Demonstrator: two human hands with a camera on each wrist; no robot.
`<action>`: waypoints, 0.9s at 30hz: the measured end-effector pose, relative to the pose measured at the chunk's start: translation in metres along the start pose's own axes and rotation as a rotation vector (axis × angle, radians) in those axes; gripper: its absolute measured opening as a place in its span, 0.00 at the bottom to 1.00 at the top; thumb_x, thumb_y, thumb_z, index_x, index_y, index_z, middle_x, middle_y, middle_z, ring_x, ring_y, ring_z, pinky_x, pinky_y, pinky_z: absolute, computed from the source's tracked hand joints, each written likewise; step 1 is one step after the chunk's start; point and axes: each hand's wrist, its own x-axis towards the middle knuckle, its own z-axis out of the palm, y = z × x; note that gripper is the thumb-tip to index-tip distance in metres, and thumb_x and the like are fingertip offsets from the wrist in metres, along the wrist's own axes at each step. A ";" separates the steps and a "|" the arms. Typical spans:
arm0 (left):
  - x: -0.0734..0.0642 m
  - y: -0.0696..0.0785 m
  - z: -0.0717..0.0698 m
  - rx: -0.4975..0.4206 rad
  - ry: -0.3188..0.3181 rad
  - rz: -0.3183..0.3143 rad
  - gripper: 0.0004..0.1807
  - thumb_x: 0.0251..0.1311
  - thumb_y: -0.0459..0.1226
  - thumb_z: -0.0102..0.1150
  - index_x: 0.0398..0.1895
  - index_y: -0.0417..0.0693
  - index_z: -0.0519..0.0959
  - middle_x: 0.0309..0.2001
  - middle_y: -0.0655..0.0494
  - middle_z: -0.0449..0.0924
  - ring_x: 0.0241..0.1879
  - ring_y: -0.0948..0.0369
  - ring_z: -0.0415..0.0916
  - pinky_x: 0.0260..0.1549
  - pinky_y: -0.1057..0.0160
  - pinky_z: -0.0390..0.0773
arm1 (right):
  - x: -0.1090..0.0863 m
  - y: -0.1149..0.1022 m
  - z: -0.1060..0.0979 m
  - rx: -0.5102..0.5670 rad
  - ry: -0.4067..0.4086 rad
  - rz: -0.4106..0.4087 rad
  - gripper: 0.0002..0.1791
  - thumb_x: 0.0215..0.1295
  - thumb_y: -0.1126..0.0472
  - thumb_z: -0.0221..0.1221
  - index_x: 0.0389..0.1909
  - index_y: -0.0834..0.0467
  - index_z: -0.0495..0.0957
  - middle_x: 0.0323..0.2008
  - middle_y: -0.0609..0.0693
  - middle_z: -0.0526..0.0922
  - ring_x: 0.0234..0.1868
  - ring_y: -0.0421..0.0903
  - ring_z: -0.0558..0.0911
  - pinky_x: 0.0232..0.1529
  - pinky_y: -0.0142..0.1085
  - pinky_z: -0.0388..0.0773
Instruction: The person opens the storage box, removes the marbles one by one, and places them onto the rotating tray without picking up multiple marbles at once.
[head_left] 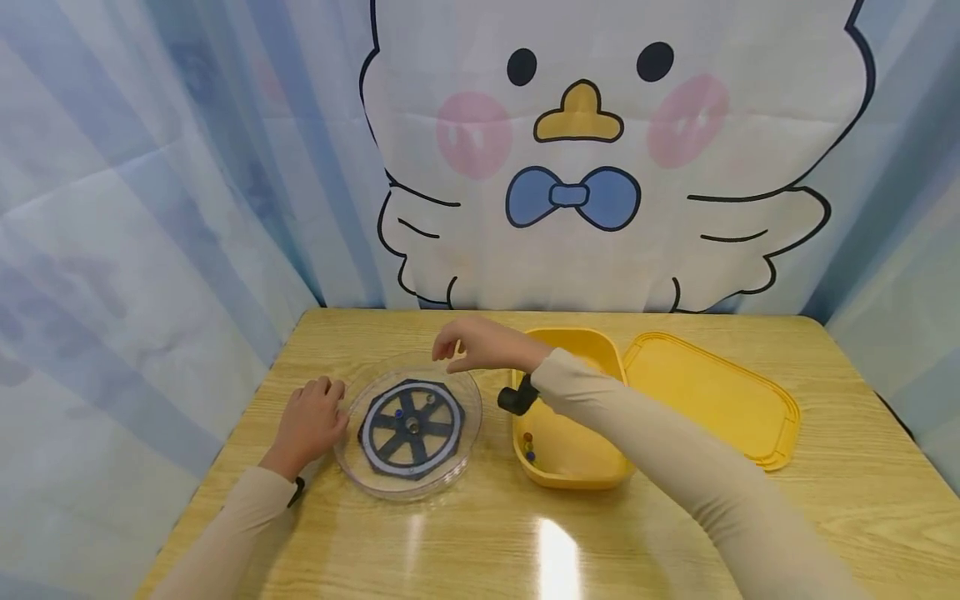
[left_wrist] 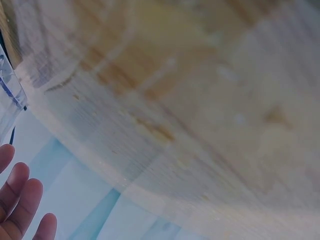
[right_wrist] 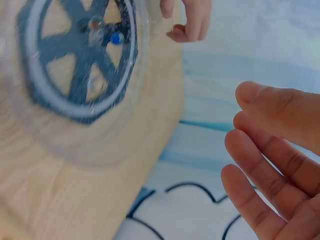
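Observation:
A clear round dish (head_left: 474,437) stands on the table, with a dark wheel-shaped, spoked piece (head_left: 391,447) and a pale ring in it. On the spokes sit a blue marble (right_wrist: 117,38) and a clear marble (head_left: 431,399). My right hand (head_left: 483,343) is held over the dish's far right edge; in the right wrist view its thumb and fingers are apart with nothing between them. At the dish's left side is my left hand (head_left: 306,423), fingers loosely bent near the rim; whether it touches the rim I cannot tell.
Right of the dish stands a yellow box (head_left: 573,482), partly behind my right forearm, with several small marbles (head_left: 529,442) in its near left corner. A yellow lid (head_left: 712,400) lies beyond it on the wooden table (head_left: 420,558). Printed curtains (head_left: 225,208) hang behind.

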 end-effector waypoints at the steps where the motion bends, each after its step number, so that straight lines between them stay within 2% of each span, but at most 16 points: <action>1: 0.000 0.000 0.000 -0.001 0.000 0.000 0.05 0.54 0.32 0.53 0.34 0.41 0.71 0.30 0.47 0.68 0.29 0.52 0.66 0.34 0.49 0.70 | -0.006 0.002 -0.004 0.005 0.007 0.010 0.12 0.58 0.63 0.62 0.44 0.58 0.81 0.43 0.53 0.83 0.45 0.48 0.81 0.49 0.39 0.78; 7: 0.000 -0.001 0.001 -0.005 -0.002 0.000 0.05 0.55 0.32 0.52 0.34 0.41 0.71 0.30 0.47 0.68 0.28 0.53 0.65 0.33 0.50 0.69 | -0.043 0.027 -0.014 0.041 0.047 0.085 0.11 0.57 0.64 0.63 0.43 0.58 0.82 0.42 0.54 0.83 0.44 0.51 0.81 0.49 0.43 0.78; 12: 0.000 -0.001 0.001 -0.012 -0.009 0.000 0.05 0.55 0.33 0.51 0.34 0.41 0.71 0.30 0.47 0.68 0.28 0.53 0.65 0.32 0.51 0.68 | -0.066 0.055 -0.010 0.065 0.087 0.135 0.11 0.56 0.66 0.64 0.41 0.60 0.82 0.41 0.57 0.84 0.41 0.50 0.82 0.48 0.44 0.79; 18: -0.002 -0.001 0.000 -0.011 -0.001 -0.001 0.05 0.54 0.32 0.51 0.34 0.41 0.71 0.31 0.47 0.68 0.28 0.52 0.66 0.32 0.50 0.69 | -0.078 0.087 0.006 0.089 0.121 0.183 0.10 0.55 0.66 0.64 0.38 0.62 0.83 0.38 0.55 0.85 0.38 0.46 0.82 0.43 0.38 0.80; 22: -0.002 -0.002 0.001 -0.011 0.017 0.008 0.05 0.54 0.32 0.52 0.34 0.41 0.71 0.30 0.47 0.68 0.28 0.52 0.66 0.31 0.50 0.69 | -0.081 0.102 0.017 0.130 0.124 0.227 0.10 0.55 0.67 0.63 0.39 0.64 0.82 0.38 0.58 0.85 0.37 0.47 0.82 0.41 0.37 0.80; 27: 0.000 -0.003 0.002 -0.011 0.031 0.015 0.05 0.53 0.32 0.52 0.33 0.41 0.71 0.30 0.47 0.68 0.28 0.53 0.66 0.31 0.51 0.69 | -0.082 0.116 0.031 0.163 0.140 0.260 0.10 0.55 0.68 0.63 0.39 0.64 0.82 0.38 0.57 0.85 0.38 0.48 0.83 0.41 0.38 0.80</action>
